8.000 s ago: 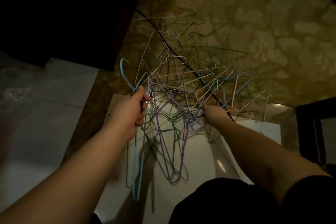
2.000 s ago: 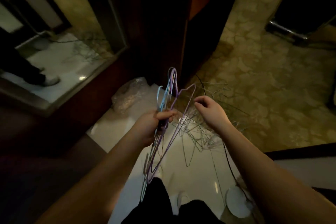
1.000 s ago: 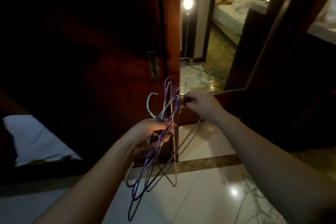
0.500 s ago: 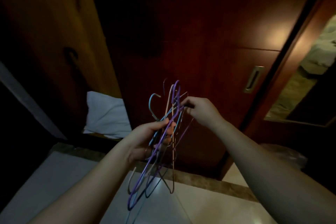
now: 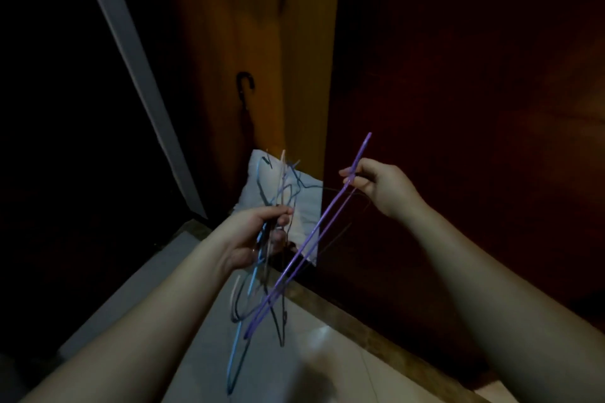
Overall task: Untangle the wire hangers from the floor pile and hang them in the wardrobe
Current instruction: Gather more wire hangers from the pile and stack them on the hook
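Dim room: pale tile floor (image 5: 209, 347) w/ a brown border strip, dark red wardrobe door (image 5: 458, 91) at right, lit wood panel (image 5: 262, 42) behind, white pillow (image 5: 307, 206) at its foot. L hand (image 5: 255, 239) grips the hanger bunch (image 5: 262, 271) by the necks, bodies dangling over the tile. R hand (image 5: 376, 186) pinches a purple hanger (image 5: 301, 255). Vs 0.5 s ago: purple one now pulled out to the right, apart from the bunch up top; its low end still crosses the bunch.
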